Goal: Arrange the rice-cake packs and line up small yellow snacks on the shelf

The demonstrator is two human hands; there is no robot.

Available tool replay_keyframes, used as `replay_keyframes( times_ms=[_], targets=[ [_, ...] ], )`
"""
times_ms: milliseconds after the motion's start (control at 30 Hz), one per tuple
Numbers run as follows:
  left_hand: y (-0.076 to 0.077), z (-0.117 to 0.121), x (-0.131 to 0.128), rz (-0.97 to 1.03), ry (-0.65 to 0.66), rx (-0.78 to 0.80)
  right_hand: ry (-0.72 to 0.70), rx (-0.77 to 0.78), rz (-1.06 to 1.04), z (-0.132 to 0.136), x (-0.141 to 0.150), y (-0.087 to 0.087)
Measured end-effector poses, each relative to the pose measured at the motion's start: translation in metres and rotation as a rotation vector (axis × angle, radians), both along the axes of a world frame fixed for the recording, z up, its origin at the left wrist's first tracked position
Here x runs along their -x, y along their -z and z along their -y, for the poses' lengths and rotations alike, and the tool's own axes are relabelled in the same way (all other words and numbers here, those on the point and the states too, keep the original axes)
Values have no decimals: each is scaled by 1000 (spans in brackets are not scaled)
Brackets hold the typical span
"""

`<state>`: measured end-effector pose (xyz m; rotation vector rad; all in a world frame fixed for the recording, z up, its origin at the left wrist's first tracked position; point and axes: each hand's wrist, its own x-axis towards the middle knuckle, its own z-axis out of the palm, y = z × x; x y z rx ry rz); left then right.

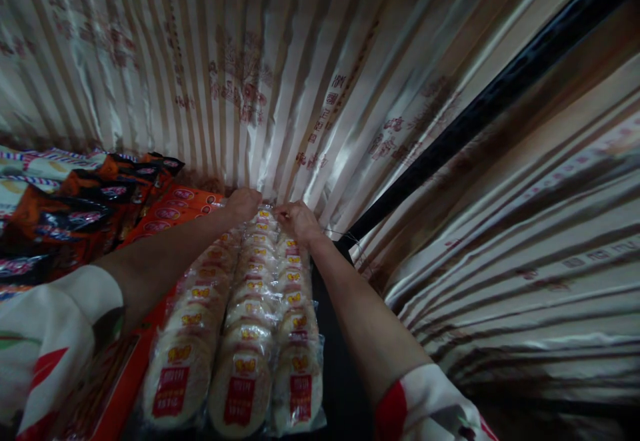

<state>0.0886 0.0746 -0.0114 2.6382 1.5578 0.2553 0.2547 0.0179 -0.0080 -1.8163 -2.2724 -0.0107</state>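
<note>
Three rows of round pale flat cakes in clear wrappers [240, 388], with red and yellow labels, overlap one another away from me. At the far end of the rows, my left hand [244, 205] is closed, its fingertips mostly hidden beside the middle row. Just to its right, my right hand [299, 221] has thumb and fingers pinched together above the far end of the right row. The farthest wrapped cake of the middle row [265, 215] lies between both hands. What either hand's fingers hold is too small and dark to make out.
Orange packaging [170, 211] lies left of the rows, beside several black-and-orange snack bags [65, 214]. A striped curtain [240, 74] hangs close behind. On the right a dark pole [465, 118] slants down to the black table edge [340, 334].
</note>
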Motion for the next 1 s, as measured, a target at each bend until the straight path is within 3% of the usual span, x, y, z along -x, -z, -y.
replay_keyframes(
  times_ms=[233,767,1000],
  targets=[
    [-4,7,-1,-48,10,10,-69,45,17,-4,2,-1],
    [-6,10,4,-66,79,-7,55,-38,-14,0,11,6],
    [-6,10,9,17,74,-108,59,-51,-30,0,12,8]
  ],
)
